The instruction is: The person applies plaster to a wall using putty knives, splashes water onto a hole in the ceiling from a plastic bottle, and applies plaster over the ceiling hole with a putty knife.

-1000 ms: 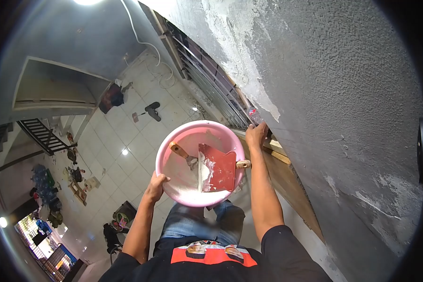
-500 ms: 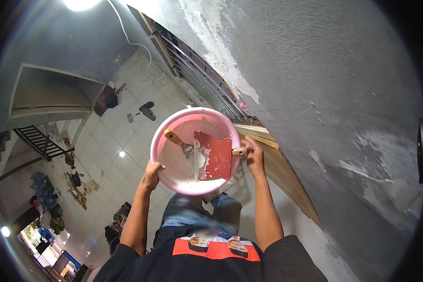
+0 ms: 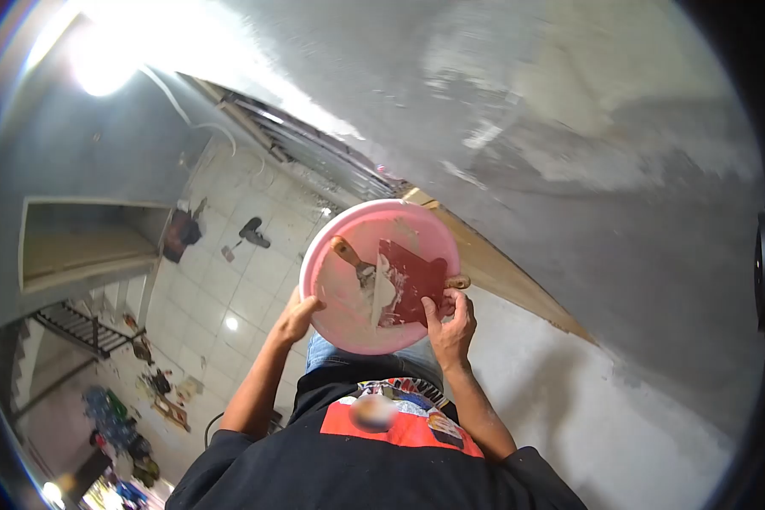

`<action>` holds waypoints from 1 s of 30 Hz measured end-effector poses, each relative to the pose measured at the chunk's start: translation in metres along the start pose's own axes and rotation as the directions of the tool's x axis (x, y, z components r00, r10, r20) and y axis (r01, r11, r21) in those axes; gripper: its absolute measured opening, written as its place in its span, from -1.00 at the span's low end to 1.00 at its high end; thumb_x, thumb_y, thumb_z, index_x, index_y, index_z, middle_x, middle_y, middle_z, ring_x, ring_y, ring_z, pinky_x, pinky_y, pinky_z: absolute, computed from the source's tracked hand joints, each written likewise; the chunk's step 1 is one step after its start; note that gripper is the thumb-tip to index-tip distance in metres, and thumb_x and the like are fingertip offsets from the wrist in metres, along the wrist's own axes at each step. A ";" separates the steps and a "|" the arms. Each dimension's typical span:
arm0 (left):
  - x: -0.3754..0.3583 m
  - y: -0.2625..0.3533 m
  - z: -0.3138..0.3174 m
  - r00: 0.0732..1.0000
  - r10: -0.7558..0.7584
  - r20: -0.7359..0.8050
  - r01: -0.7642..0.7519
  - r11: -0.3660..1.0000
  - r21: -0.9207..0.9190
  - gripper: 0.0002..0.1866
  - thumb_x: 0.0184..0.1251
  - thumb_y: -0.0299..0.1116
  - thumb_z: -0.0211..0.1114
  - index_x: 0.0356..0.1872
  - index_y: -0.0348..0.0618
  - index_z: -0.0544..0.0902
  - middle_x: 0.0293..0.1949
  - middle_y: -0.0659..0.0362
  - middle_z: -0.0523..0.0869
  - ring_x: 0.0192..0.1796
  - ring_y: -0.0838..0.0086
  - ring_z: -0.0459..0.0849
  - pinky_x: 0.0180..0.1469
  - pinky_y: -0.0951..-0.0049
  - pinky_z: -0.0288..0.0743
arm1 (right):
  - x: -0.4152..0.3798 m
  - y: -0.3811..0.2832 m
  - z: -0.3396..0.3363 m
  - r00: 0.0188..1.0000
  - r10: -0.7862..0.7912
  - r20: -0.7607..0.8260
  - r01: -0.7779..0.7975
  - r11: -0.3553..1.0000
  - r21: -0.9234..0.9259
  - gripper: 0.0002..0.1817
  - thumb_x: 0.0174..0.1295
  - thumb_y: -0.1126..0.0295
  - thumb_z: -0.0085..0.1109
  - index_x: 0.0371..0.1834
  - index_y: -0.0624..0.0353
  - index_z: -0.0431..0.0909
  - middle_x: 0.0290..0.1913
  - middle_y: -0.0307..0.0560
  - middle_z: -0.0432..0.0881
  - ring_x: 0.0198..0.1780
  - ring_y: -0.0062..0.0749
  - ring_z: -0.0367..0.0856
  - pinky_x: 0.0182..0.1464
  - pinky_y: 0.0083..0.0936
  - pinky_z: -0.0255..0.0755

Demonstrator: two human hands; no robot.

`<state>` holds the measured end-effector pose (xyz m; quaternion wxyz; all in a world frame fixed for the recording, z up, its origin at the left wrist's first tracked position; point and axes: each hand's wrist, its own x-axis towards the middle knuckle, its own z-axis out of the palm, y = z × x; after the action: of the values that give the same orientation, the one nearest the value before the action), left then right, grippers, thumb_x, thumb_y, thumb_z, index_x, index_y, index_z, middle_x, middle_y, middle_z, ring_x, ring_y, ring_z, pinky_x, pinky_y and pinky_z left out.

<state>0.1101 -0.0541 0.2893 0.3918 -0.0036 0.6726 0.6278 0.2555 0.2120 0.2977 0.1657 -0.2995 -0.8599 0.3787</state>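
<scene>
Two hands on one basin, as I log it from the head view. Item: pink basin [image 3: 340, 306], round, held up in front of the chest, white paste smeared across its inside. Left hand [image 3: 297, 319]: fingers closed over the basin's near-left rim. Right hand [image 3: 450, 327]: clamped on the near-right rim, thumb inside, beside the red trowel [image 3: 412, 285]. Item: red trowel, flat in the basin, wooden handle end jutting over the right rim. Item: putty knife [image 3: 357, 263], wooden handle, blade in the paste, just left of the trowel. Surroundings: grey plastered wall [image 3: 569, 127] to the right; tiled floor [image 3: 246, 272] far below.
</scene>
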 end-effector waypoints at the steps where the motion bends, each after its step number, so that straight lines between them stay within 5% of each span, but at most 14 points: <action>1: -0.002 0.025 0.007 1.000 -0.001 -0.004 0.002 0.997 0.074 -0.51 0.07 -0.28 0.16 0.02 -0.37 0.51 -0.19 0.17 0.56 -0.13 0.46 0.47 -0.08 0.43 0.40 | -0.007 -0.008 0.003 0.995 0.098 -0.007 -0.098 0.995 0.010 -0.66 0.22 0.22 0.38 -0.09 0.20 0.58 -0.30 -0.11 0.66 -0.31 -0.38 0.61 -0.23 -0.39 0.47; 4: 0.015 0.027 -0.008 0.991 -0.049 0.122 0.033 0.991 0.127 -0.48 0.09 -0.30 0.14 0.09 -0.37 0.48 -0.18 0.12 0.57 -0.12 0.43 0.48 -0.04 0.41 0.41 | -0.021 -0.032 0.000 0.935 0.349 0.062 -0.352 0.935 0.044 -0.68 0.23 0.28 0.36 -0.05 0.24 0.59 -0.23 -0.05 0.71 -0.23 -0.36 0.66 -0.17 -0.37 0.51; 7: 0.030 0.059 -0.022 0.949 -0.073 0.306 0.009 0.979 0.205 -0.42 0.09 -0.29 0.14 0.16 -0.39 0.42 -0.12 0.07 0.58 -0.08 0.39 0.50 0.01 0.39 0.42 | -0.027 -0.074 -0.002 0.908 0.417 0.035 -0.416 0.891 0.182 -0.68 0.22 0.30 0.35 -0.10 0.30 0.57 -0.19 0.10 0.72 -0.16 -0.11 0.69 -0.09 -0.29 0.51; 12: 0.055 0.112 -0.038 0.867 -0.077 0.492 -0.054 0.968 0.247 -0.62 0.18 -0.26 0.13 -0.09 -0.35 0.55 -0.24 0.13 0.59 -0.14 0.44 0.47 -0.04 0.38 0.38 | -0.053 -0.105 0.030 0.829 0.558 0.045 -0.440 0.600 0.668 -0.60 0.28 0.58 0.13 0.21 0.20 0.49 0.05 -0.17 0.63 0.03 -0.45 0.59 0.14 -0.45 0.45; 15: 0.100 0.101 -0.045 0.774 -0.130 0.620 -0.122 0.930 0.348 -0.49 0.17 -0.28 0.13 0.11 -0.40 0.43 -0.21 0.07 0.59 -0.14 0.36 0.49 -0.02 0.35 0.41 | -0.055 -0.127 0.035 0.772 0.634 0.035 -0.462 0.523 0.716 -0.58 0.28 0.62 0.11 0.23 0.20 0.48 0.04 -0.15 0.64 0.06 -0.46 0.57 0.13 -0.46 0.46; 16: 0.112 0.091 -0.047 0.749 -0.082 0.658 -0.190 0.924 0.331 -0.69 0.21 -0.27 0.15 -0.14 -0.30 0.54 -0.31 0.17 0.57 -0.22 0.41 0.49 -0.11 0.39 0.38 | -0.068 -0.109 0.049 0.781 0.624 -0.002 -0.403 0.506 0.763 -0.55 0.29 0.62 0.11 0.27 0.21 0.44 0.05 -0.14 0.63 0.09 -0.43 0.57 0.16 -0.43 0.47; 19: 0.139 0.048 -0.054 0.721 -0.090 0.687 -0.124 0.958 0.257 -0.72 0.20 -0.28 0.16 -0.16 -0.26 0.56 -0.34 0.20 0.56 -0.24 0.43 0.50 -0.15 0.38 0.38 | -0.098 -0.109 0.090 0.779 0.618 -0.106 -0.109 0.301 0.947 -0.51 0.30 0.61 0.13 0.32 0.21 0.40 0.09 -0.12 0.61 0.13 -0.38 0.58 0.20 -0.34 0.49; 23: 0.221 -0.005 -0.052 0.568 -0.178 0.803 -0.035 0.970 0.239 -0.75 0.20 -0.31 0.18 -0.16 -0.23 0.56 -0.26 0.17 0.59 -0.20 0.41 0.56 -0.11 0.35 0.45 | -0.115 -0.109 0.167 0.706 0.595 -0.384 0.331 0.202 0.922 -0.45 0.29 0.50 0.17 0.37 0.22 0.32 0.19 -0.07 0.56 0.20 -0.29 0.56 0.26 -0.25 0.47; 25: 0.255 -0.022 -0.071 0.287 0.106 0.952 -0.723 0.676 0.143 -0.72 0.21 -0.32 0.15 -0.11 -0.25 0.56 -0.19 0.13 0.61 -0.10 0.33 0.62 0.02 0.29 0.50 | -0.118 -0.131 0.196 0.619 0.542 -0.569 0.537 0.236 0.810 -0.41 0.28 0.43 0.20 0.39 0.21 0.30 0.23 -0.10 0.54 0.26 -0.28 0.51 0.37 -0.22 0.35; 26: 0.255 -0.023 -0.076 0.316 -0.063 0.947 -0.329 0.928 0.172 -0.65 0.21 -0.33 0.11 -0.01 -0.27 0.54 -0.09 0.10 0.62 0.00 0.27 0.61 0.12 0.24 0.50 | -0.126 -0.132 0.216 0.532 0.518 -0.670 0.645 0.264 0.717 -0.40 0.28 0.43 0.19 0.40 0.20 0.28 0.25 -0.10 0.52 0.27 -0.29 0.50 0.39 -0.24 0.33; 27: 0.254 -0.024 -0.081 0.336 -0.231 0.913 0.137 0.971 0.195 -0.58 0.22 -0.35 0.07 0.09 -0.30 0.52 0.01 0.07 0.62 0.11 0.21 0.61 0.21 0.19 0.50 | -0.133 -0.132 0.237 0.441 0.484 -0.756 0.746 0.271 0.609 -0.38 0.27 0.43 0.19 0.41 0.19 0.27 0.27 -0.11 0.50 0.28 -0.30 0.49 0.41 -0.25 0.30; 30: 0.303 -0.029 -0.126 0.290 -0.262 0.921 0.225 0.954 0.200 -0.41 0.09 -0.40 0.08 0.23 -0.37 0.37 0.12 0.02 0.53 0.21 0.16 0.53 0.31 0.15 0.42 | -0.126 -0.180 0.270 0.053 0.396 -0.917 0.862 0.446 0.242 -0.33 0.30 0.37 0.18 0.47 0.18 0.18 0.33 -0.13 0.47 0.30 -0.28 0.47 0.41 -0.26 0.29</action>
<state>-0.1511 -0.0201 0.0919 0.7973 0.2633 0.3237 0.4361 0.1437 -0.1134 0.2477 0.8775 -0.1465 -0.2410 0.3879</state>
